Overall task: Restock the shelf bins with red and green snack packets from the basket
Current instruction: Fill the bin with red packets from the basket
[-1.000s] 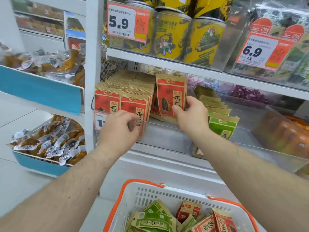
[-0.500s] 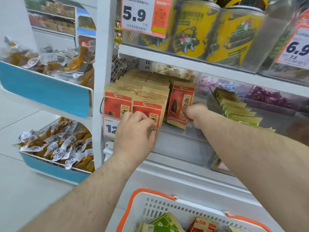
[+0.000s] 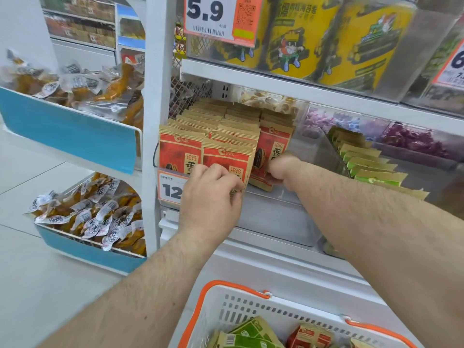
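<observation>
Basket (image 3: 227,313) at 6 o'clock, white with orange rim, green packets (image 3: 247,334) and red packets (image 3: 310,336) lying loose inside, so restock not finished. Left hand (image 3: 209,197) at centre, fingers curled over the lower edge of the front red packet (image 3: 227,160) in the left rows, gripping it at the bin (image 3: 273,199) front wall. Right hand (image 3: 282,168) just right of it, fingers curled round the bottom of a single upright red packet (image 3: 272,151) that stands alone in the third row; blurred, exact pinch hard to tell. Judgement: step in hand is seating that packet upright and squaring the rows. Do it well by keeping the left hand bracing the front row so it does not tip forward, sliding the lone packet down behind the clear wall, face out, flush with its neighbours. Green stack (image 3: 371,164) at 3 o'clock in the next compartment, apart from the reds; keep colours unmixed. Writing: red packets show Chinese characters, logo looks like "ChaCha" but too small to be sure; price tag (image 3: 170,187) under the left hand reads "12", rest covered. Further up at 12 o'clock a tag (image 3: 213,18) reads "5.9" with barcode and QR code, in front of yellow cans (image 3: 298,38) with a cartoon figure.
</observation>
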{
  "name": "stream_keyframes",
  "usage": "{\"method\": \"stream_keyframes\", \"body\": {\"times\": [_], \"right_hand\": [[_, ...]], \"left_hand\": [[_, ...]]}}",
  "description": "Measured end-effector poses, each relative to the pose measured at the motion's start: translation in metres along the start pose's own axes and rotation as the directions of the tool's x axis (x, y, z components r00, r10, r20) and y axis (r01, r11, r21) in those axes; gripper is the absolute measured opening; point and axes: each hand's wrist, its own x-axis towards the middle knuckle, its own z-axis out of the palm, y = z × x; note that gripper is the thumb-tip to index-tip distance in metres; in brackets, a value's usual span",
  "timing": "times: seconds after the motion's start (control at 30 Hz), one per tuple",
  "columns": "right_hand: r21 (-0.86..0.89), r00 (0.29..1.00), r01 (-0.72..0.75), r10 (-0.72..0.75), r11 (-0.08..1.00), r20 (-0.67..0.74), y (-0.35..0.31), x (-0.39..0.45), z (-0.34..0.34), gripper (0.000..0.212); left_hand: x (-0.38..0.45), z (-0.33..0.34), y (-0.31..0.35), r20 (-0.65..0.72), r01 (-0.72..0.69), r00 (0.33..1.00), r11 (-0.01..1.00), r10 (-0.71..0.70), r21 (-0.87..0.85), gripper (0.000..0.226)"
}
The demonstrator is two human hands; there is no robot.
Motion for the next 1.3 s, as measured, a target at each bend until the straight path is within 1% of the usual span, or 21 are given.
{"method": "stream_keyframes", "body": {"times": [0.1, 0.23, 0.3, 0.37, 0.43, 0.5, 0.53, 0.57, 0.6, 0.67, 0.7, 0.73, 0.77, 0.83, 0.9, 0.93, 0.97, 1.03, 1.1, 1.2, 1.3], "right_hand": [[0.077, 1.000, -0.008, 0.007, 0.997, 0.019, 0.002, -0.002, 0.004, 0.020], [0.094, 1.000, 0.021, -0.022, 0.995, 0.017, 0.000, -0.013, 0.001, 0.022], [0.066, 1.000, 0.021, -0.021, 0.998, 0.008, -0.003, -0.022, -0.003, 0.020], [0.008, 0.998, 0.029, -0.029, 1.000, -0.049, -0.008, -0.037, -0.008, 0.015], [-0.150, 0.978, 0.079, -0.106, 0.986, -0.180, -0.013, -0.057, -0.015, 0.012], [-0.290, 0.893, 0.195, -0.292, 0.937, -0.342, -0.010, -0.085, -0.022, 0.004], [-0.322, 0.823, 0.297, -0.412, 0.899, -0.392, -0.005, -0.099, -0.023, 0.013], [-0.343, 0.754, 0.393, -0.512, 0.853, -0.412, 0.003, -0.115, -0.025, 0.027], [-0.351, 0.682, 0.485, -0.598, 0.801, -0.421, 0.012, -0.132, -0.026, 0.033], [-0.349, 0.565, 0.610, -0.700, 0.711, -0.438, 0.036, -0.162, -0.030, 0.029], [-0.341, 0.526, 0.642, -0.718, 0.687, -0.456, 0.051, -0.173, -0.033, 0.023], [-0.321, 0.528, 0.641, -0.704, 0.698, -0.475, 0.070, -0.182, -0.035, 0.018], [-0.298, 0.562, 0.619, -0.675, 0.727, -0.478, 0.089, -0.189, -0.037, 0.014], [-0.265, 0.701, 0.509, -0.573, 0.819, -0.425, 0.133, -0.201, -0.040, 0.009], [-0.330, 0.873, 0.273, -0.377, 0.904, -0.310, 0.181, -0.204, -0.047, 0.007], [-0.405, 0.937, 0.134, -0.249, 0.905, -0.247, 0.204, -0.206, -0.053, 0.012], [-0.475, 0.975, 0.001, -0.105, 0.880, -0.194, 0.227, -0.206, -0.059, 0.022], [-0.565, 0.978, -0.204, 0.148, 0.800, -0.144, 0.268, -0.209, -0.068, 0.040], [-0.616, 0.947, -0.314, 0.289, 0.722, -0.143, 0.298, -0.214, -0.071, 0.053], [-0.599, 0.898, -0.402, 0.425, 0.692, -0.112, 0.326, -0.219, -0.069, 0.049], [-0.552, 0.869, -0.460, 0.480, 0.695, -0.119, 0.341, -0.221, -0.063, 0.039]], "left_hand": [[0.000, 0.000, 0.000, -0.004, -0.004, 1.000, 1.000, 0.005, 0.004, 0.014], [-0.001, -0.001, 0.001, -0.005, -0.031, 1.000, 0.999, 0.031, 0.009, 0.016], [-0.001, -0.001, 0.003, -0.020, -0.060, 0.998, 0.998, 0.060, -0.002, 0.017], [-0.002, -0.002, 0.009, -0.015, -0.086, 0.996, 0.996, 0.086, -0.016, 0.019], [-0.006, -0.002, 0.018, 0.031, -0.113, 0.993, 0.993, 0.114, -0.044, 0.021], [-0.015, -0.004, 0.032, 0.144, -0.123, 0.980, 0.988, 0.136, -0.097, 0.024], [-0.020, -0.004, 0.040, 0.238, -0.109, 0.962, 0.987, 0.135, -0.118, 0.026], [-0.027, -0.003, 0.046, 0.336, -0.087, 0.933, 0.988, 0.127, -0.130, 0.028], [-0.032, -0.002, 0.052, 0.420, -0.070, 0.900, 0.990, 0.116, -0.124, 0.030], [-0.042, -0.001, 0.062, 0.549, -0.049, 0.829, 0.993, 0.103, -0.111, 0.031], [-0.046, 0.000, 0.067, 0.597, -0.045, 0.795, 0.993, 0.104, -0.113, 0.031], [-0.052, 0.000, 0.072, 0.644, -0.045, 0.757, 0.992, 0.109, -0.115, 0.031], [-0.057, 0.001, 0.077, 0.688, -0.050, 0.717, 0.992, 0.114, -0.113, 0.031], [-0.069, 0.004, 0.087, 0.753, -0.073, 0.644, 0.991, 0.135, -0.115, 0.029], [-0.082, 0.007, 0.094, 0.793, -0.097, 0.588, 0.987, 0.160, -0.127, 0.028], [-0.087, 0.008, 0.098, 0.807, -0.104, 0.565, 0.986, 0.169, -0.133, 0.028], [-0.093, 0.010, 0.101, 0.820, -0.111, 0.544, 0.984, 0.176, -0.138, 0.028], [-0.101, 0.012, 0.106, 0.842, -0.121, 0.509, 0.983, 0.181, -0.138, 0.028], [-0.108, 0.013, 0.110, 0.853, -0.128, 0.488, 0.982, 0.184, -0.139, 0.029], [-0.113, 0.013, 0.115, 0.859, -0.164, 0.470, 0.976, 0.204, -0.142, 0.028], [-0.115, 0.012, 0.116, 0.863, -0.173, 0.461, 0.975, 0.206, -0.140, 0.028]]}}
